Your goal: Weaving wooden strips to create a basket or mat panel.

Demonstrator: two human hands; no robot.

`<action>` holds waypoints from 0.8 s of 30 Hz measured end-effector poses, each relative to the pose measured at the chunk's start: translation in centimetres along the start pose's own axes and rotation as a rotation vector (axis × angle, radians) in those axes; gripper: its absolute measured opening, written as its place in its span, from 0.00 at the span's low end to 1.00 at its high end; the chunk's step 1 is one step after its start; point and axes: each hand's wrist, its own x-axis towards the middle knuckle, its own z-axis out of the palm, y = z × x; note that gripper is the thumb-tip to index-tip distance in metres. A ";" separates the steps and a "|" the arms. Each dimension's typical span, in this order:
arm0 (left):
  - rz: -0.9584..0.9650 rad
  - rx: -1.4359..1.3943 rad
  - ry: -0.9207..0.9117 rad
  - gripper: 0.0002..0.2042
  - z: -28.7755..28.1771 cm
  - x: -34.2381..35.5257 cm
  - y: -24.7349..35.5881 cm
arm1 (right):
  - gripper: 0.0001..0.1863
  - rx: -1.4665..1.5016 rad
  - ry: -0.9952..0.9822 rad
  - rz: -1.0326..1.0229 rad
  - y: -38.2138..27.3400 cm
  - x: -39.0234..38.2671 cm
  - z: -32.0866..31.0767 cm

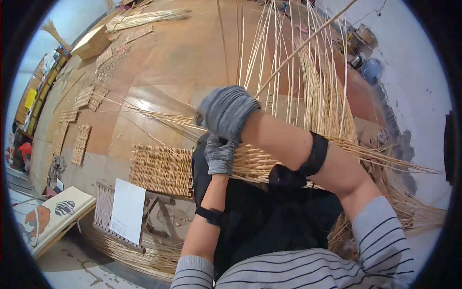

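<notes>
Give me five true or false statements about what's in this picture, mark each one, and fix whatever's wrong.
1. The left hand and right hand wear grey gloves. True.
2. The paper left of the hands is green. False: it is white.
3. Woven wicker shows just right of the left hand. True.
4. Only the left arm wears a black band. False: there is a left band and a right band.
5. The sleeves are plain. False: they are striped.
</notes>
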 end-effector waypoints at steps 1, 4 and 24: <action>0.096 0.161 0.062 0.15 -0.2 -0.2 0.5 | 0.09 0.019 0.046 0.032 0.3 -0.9 -0.2; 0.153 -0.022 0.161 0.14 -0.6 0.1 -1.5 | 0.08 0.762 0.565 0.259 2.1 -7.9 3.7; -0.458 -0.098 -0.570 0.22 1.1 5.2 4.9 | 0.20 0.205 0.233 0.490 14.9 -3.1 9.0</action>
